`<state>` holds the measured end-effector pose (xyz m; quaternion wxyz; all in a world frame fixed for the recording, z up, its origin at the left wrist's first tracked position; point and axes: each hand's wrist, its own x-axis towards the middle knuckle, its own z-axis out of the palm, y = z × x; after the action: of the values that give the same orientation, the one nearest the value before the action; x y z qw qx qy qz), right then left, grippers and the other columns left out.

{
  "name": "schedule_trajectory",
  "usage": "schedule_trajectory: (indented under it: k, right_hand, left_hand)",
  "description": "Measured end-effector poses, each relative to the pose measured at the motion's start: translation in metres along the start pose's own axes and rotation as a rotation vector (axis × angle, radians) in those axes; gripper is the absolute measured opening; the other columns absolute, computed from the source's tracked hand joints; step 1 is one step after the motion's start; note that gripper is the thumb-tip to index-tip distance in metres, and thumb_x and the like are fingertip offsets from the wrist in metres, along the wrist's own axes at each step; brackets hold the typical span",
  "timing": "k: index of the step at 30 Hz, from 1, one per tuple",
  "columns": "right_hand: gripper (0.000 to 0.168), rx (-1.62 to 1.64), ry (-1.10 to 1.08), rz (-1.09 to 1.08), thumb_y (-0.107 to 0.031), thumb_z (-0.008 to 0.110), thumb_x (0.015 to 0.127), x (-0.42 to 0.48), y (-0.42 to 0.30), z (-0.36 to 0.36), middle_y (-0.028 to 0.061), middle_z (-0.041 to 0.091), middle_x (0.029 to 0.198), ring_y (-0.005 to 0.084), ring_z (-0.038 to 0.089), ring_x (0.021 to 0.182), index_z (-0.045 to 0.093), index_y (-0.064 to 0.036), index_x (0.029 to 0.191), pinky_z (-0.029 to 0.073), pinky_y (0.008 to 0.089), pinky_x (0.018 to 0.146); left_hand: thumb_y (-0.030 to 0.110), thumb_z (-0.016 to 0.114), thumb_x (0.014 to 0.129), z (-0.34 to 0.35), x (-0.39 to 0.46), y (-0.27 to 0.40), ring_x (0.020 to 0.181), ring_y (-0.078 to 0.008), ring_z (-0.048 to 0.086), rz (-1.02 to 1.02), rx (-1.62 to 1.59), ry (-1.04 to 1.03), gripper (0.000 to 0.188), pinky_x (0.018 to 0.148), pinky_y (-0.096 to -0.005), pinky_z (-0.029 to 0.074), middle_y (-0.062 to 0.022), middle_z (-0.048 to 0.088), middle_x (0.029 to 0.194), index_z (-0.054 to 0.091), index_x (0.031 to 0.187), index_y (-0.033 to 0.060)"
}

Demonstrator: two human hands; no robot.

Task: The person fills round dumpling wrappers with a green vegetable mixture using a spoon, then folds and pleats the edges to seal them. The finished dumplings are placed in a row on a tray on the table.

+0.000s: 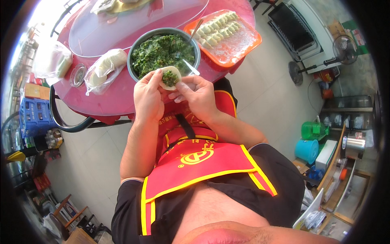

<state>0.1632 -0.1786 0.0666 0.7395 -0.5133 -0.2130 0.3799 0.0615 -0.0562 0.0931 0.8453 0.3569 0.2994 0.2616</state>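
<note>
Between my two hands is a round dumpling wrapper (177,71) with a mound of chopped green filling (169,78) on it. My left hand (149,94) pinches the wrapper's left edge between thumb and fingers. The thumb and fingers of my right hand (198,94) hold its lower right edge. Just beyond them stands a metal bowl (130,62) of chopped green filling (158,50). A spoon with a pale handle (191,67) rests in the bowl near its right rim, and a brown handle (196,29) leans out at the upper right.
An orange tray (224,63) holds rows of folded dumplings (210,32) on a floured base. Left of the bowl lie a plastic bag of round wrappers (98,79) and a small glass dish (78,75). The pink-covered table (100,103) has a chair (73,128) at its left edge.
</note>
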Motion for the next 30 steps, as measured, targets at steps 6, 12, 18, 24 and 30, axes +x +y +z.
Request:
schedule_trajectory:
  k: [6,12,18,24,30]
  right_hand:
    - [0.013,-0.034,0.0,0.008,-0.005,0.069,0.104,-0.012,0.007,-0.005,0.0182,0.079,0.1,0.021,0.079,0.082,0.067,0.006,0.111,0.063,0.0275,0.067]
    - [0.011,-0.139,-0.013,-0.078,-0.004,0.069,0.103,-0.025,0.002,-0.007,0.0154,0.079,0.098,0.0184,0.078,0.082,0.067,0.004,0.111,0.062,0.0275,0.066]
    - [0.013,-0.55,-0.191,-0.471,0.002,0.069,0.098,-0.018,-0.002,-0.029,0.0143,0.079,0.092,0.0181,0.078,0.076,0.07,0.001,0.112,0.062,0.0306,0.064]
    - [0.015,-0.951,-0.201,-0.795,-0.006,0.077,0.091,-0.009,-0.023,-0.027,0.015,0.075,0.08,0.0288,0.075,0.066,0.073,-0.003,0.105,0.058,0.0373,0.057]
    - [0.01,-0.877,-0.097,-0.558,-0.014,0.077,0.094,0.002,-0.036,-0.005,0.0133,0.071,0.07,0.0278,0.073,0.06,0.076,-0.007,0.102,0.055,0.0372,0.054]
  left_hand:
    - [0.016,0.061,0.109,-0.005,0.006,-0.005,0.075,-0.0137,0.071,0.164,0.172,0.062,0.024,0.064,-0.0269,0.058,-0.0108,0.076,0.092,0.072,0.102,-0.0045]
    - [0.016,0.066,0.108,-0.003,0.005,-0.002,0.076,-0.0098,0.07,0.281,0.393,0.094,0.025,0.066,-0.0236,0.057,-0.0081,0.078,0.091,0.076,0.106,-0.0064]
    - [0.018,0.072,0.104,-0.004,-0.001,0.004,0.076,-0.0136,0.073,0.312,0.568,0.091,0.027,0.067,-0.0273,0.062,-0.0105,0.078,0.092,0.077,0.102,-0.0078]
    - [0.019,0.075,0.103,-0.005,-0.002,-0.003,0.075,-0.011,0.071,0.286,0.55,0.059,0.027,0.068,-0.0243,0.058,-0.0083,0.077,0.086,0.078,0.101,-0.0075]
    - [0.02,0.073,0.104,0.004,-0.008,-0.003,0.076,-0.0101,0.069,0.234,0.523,0.029,0.03,0.067,-0.0234,0.055,-0.0087,0.078,0.089,0.079,0.103,-0.0091]
